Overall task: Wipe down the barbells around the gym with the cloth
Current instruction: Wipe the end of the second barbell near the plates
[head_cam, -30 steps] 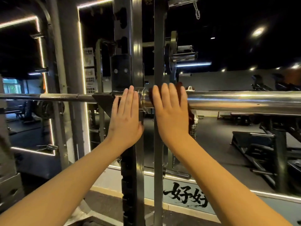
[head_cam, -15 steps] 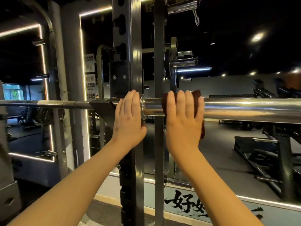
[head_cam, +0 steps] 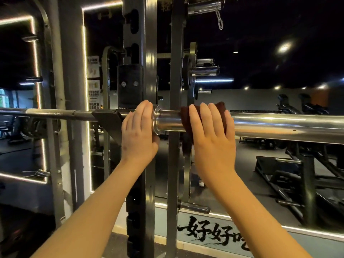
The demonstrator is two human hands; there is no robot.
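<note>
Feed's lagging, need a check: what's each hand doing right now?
Left hand: open, fingers flat on the barbell.
Right hand: open, pressing the cloth onto it.

One camera sits on the person's head. It looks forward and is very close to the barbell [head_cam: 279,125], which runs across the view from left edge to right.

The left hand [head_cam: 138,135] is raised, its back toward the camera, fingers straight and together. Beside it at the same height, the right hand [head_cam: 212,140] has straight, slightly spread fingers.
</note>
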